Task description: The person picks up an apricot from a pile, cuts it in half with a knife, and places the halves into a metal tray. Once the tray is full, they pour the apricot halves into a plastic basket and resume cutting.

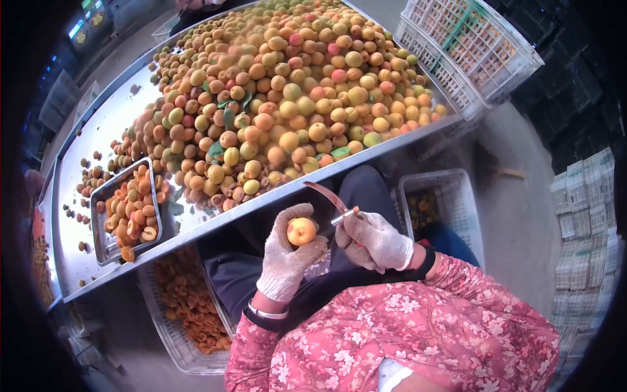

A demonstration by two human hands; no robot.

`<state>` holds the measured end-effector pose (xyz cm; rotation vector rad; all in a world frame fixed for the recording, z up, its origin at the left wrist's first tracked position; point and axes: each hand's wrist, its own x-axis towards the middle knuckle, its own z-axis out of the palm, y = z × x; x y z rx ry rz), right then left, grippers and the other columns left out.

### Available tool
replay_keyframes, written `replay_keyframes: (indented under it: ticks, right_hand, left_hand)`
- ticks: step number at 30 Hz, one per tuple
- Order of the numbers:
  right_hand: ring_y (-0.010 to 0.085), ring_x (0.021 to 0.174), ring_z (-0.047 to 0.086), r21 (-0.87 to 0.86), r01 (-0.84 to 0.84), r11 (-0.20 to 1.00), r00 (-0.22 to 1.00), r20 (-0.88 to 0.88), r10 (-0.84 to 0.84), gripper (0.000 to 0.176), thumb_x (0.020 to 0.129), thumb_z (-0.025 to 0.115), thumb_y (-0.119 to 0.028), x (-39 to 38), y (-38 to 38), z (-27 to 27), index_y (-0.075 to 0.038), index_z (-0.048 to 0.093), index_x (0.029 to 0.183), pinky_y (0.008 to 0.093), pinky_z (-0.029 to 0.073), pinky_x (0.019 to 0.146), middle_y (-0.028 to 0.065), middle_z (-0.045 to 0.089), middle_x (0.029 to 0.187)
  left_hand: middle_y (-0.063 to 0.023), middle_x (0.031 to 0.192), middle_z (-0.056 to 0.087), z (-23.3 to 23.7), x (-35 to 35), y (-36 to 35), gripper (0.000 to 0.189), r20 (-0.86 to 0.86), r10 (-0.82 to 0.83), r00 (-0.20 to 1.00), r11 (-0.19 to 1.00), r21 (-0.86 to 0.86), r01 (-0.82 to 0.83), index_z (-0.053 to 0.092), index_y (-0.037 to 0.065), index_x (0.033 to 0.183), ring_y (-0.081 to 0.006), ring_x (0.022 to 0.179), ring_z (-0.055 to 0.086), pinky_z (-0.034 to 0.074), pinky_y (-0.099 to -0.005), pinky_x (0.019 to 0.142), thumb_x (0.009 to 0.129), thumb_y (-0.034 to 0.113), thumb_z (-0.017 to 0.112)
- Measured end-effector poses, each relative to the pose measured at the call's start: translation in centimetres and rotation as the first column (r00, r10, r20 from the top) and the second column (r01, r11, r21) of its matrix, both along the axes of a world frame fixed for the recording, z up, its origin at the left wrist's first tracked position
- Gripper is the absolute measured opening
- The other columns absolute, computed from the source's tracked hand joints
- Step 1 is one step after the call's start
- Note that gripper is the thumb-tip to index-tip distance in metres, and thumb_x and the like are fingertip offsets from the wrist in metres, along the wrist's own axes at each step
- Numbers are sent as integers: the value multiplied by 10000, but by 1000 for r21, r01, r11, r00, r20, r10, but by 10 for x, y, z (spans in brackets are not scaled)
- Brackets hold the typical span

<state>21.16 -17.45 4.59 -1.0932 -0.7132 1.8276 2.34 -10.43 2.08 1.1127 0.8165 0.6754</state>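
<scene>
Fruit (302, 231), one, grasped in left hand's (285, 256) fingers off table's (196, 234) near edge; right hand (380, 242), fingers clenched on curved knife (333, 198), blade apart; holding step, I judge, calling for steady fruit, careful blade

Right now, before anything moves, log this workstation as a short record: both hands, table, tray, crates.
left hand: gloved left hand around a yellow-orange fruit
right hand: gloved right hand gripping a curved knife, blade clear of the fruit
table: metal table bearing a large fruit heap, some leaves among it
tray: metal tray at the left, holding cut fruit
left crate: white crate, orange cut pieces inside
right crate: pale crate, contents too dark to name
</scene>
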Motion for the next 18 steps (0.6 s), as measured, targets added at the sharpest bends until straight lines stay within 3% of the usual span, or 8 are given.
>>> replay_keyframes:
  ticks: [2,3,4,6,7,9,11,18]
  right_hand:
    - [123,437,482,115,59,992,960,264,-88,344,1023,480,-373,-6,-5,-16,-63,567,900,259,367,427,8,507,585]
    - [197,540,579,372,19,928,903,392,-176,259,1003,538,-299,-12,-3,-21,-51,560,932,318,435,520,50,564,634]
    - [197,540,579,374,19,927,903,393,-177,259,1003,538,-299,-11,-5,-20,-51,560,932,318,435,520,50,564,634]
    - [302,612,625,372,-193,908,695,705,-141,247,984,565,-291,-12,-8,-12,-46,548,952,375,465,594,117,582,649]
    - [364,642,621,384,-219,897,660,736,-154,229,964,585,-290,-13,-9,-12,-64,547,962,390,461,579,176,571,662]
    - [373,655,624,387,-244,889,613,772,-168,238,960,589,-300,-14,-10,-15,-66,547,961,398,462,577,175,579,665]
    - [381,668,628,390,-275,879,568,803,-179,247,956,592,-311,-15,-10,-18,-68,547,961,407,464,575,174,587,667]
    - [381,657,633,335,-348,876,529,841,-111,264,932,622,-320,-15,-11,-17,-71,554,987,426,469,563,173,595,665]
  left_hand:
    - [-66,1088,586,3,0,-1,568,86,17,996,998,-62,-12,500,21,1271,-122,921,601,527,-253,803,746,-8,714]
    - [-66,1088,586,4,0,-1,568,86,17,996,998,-61,-12,500,21,1271,-122,921,601,527,-253,803,746,-8,714]
    - [-69,1104,580,5,1,-1,569,163,20,986,997,-78,-8,485,18,1294,-127,938,599,520,-253,821,768,-12,698]
    - [-72,1119,574,6,1,-2,569,242,22,970,995,-95,1,469,15,1316,-132,956,598,514,-253,840,789,-16,682]
    - [-74,1132,571,6,-1,-2,562,270,44,962,988,-153,-2,461,14,1331,-136,976,596,505,-257,866,806,-21,661]
    - [-76,1145,568,4,-4,-2,555,299,71,952,977,-212,-6,452,12,1345,-140,997,594,497,-260,891,824,-26,641]
    - [-106,1157,562,0,-9,1,671,267,-3,964,983,-179,53,409,-2,1374,-201,1020,609,509,-347,939,815,152,745]
    - [-113,1145,589,4,-14,1,647,226,-27,974,984,-163,66,413,-15,1379,-212,1049,614,511,-345,942,823,109,718]
